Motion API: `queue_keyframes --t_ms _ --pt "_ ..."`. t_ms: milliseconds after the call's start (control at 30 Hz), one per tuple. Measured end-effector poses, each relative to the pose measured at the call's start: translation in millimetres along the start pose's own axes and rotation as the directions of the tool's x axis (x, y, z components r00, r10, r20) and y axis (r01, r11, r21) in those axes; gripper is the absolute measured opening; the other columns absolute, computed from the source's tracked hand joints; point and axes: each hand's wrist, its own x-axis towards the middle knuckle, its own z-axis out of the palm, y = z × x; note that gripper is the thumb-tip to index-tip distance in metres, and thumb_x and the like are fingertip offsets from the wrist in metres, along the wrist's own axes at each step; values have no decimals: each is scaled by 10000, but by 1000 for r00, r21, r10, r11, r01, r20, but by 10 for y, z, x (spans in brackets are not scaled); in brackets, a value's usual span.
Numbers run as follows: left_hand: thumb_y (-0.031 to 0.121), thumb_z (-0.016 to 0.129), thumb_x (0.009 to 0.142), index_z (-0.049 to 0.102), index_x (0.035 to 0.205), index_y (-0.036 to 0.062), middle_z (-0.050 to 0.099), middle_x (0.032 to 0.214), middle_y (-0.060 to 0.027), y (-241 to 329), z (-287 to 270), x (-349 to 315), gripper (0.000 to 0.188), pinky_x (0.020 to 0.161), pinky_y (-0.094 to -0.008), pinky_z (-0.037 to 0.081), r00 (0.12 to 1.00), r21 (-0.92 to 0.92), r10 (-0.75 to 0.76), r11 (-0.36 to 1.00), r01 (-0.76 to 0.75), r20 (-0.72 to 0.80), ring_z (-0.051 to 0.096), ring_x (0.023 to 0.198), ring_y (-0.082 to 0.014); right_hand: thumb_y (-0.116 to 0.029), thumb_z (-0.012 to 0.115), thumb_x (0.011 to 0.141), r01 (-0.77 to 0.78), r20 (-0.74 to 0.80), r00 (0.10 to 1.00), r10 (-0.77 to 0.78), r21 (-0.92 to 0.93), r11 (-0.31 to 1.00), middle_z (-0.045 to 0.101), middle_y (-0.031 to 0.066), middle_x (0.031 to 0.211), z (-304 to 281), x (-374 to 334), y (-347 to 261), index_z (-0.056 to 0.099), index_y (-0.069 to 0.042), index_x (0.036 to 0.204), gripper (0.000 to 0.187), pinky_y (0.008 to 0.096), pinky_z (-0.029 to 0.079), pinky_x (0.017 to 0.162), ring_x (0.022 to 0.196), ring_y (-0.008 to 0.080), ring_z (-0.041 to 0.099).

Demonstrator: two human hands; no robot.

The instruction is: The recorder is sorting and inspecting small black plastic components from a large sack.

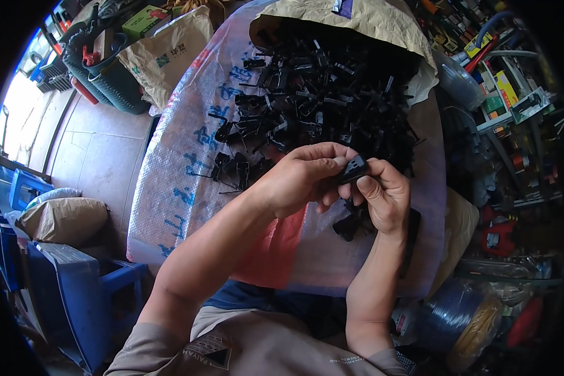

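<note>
Between my two hands is a small black plastic part (355, 167) with little openings in its face; its exact kind I cannot make out. My left hand (310, 172) pinches it from the left, thumb on top. From the right, the thumb and fingers of my right hand (385, 191) close on its other end. Just beyond my hands, a heap of black plastic parts (319, 94) with thin prongs spills from a brown paper sack (382, 25). Some loose black parts (238, 170) lie left of my left forearm, and another (351, 225) sits beneath my hands.
The heap rests on a white woven sheet (163, 194) with blue handwriting. Blue plastic stools (69, 294) and a stuffed paper sack (66, 219) stand at left. Shelves of boxes and tools (501, 94) line the right, above a wrapped coil (464, 319). A ribbed dark bucket (116, 88) stands far left.
</note>
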Motion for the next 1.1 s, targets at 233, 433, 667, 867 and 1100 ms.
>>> queue_keyframes --t_ms 233,433,667,867,1100 --pt "146 586 958 583 1197 -26 656 961 -72 3 59 1 294 762 -268 516 985 527 171 840 -125 -39 616 844 -117 -98 600 946 -13 44 999 19 -124 992 579 -12 680 -42 -11 -122 630 -3 900 110 183 395 536 573 38 494" --pt "134 640 872 561 1200 -65 664 950 -112 -7 73 -22 392 797 -293 525 979 764 206 630 -140 9 637 854 -146 -33 568 906 -124 89 984 154 -274 954 560 -12 660 -18 -49 -243 621 6 868 76 188 391 523 564 30 492" --pt "37 540 854 561 1063 -7 655 893 -104 -41 -25 51 214 687 -302 539 984 376 131 923 -79 -117 650 747 -181 27 619 820 -219 -81 976 204 -437 872 601 9 742 -59 -233 -305 622 24 924 104 208 422 547 606 40 526" --pt "14 559 825 539 951 62 517 766 -25 31 -178 92 137 553 -287 431 962 9 146 989 -148 -231 480 633 -135 -16 641 764 -179 -111 978 178 -885 430 624 197 1053 -131 -626 -115 568 -26 1173 416 400 514 757 833 345 633" --pt "75 592 893 590 913 44 512 662 2 183 -214 -12 37 488 -213 364 921 203 236 963 -179 -310 427 524 -68 -8 668 813 45 45 999 -19 -701 712 610 76 807 508 -340 68 615 -16 1149 340 293 479 606 674 136 591"
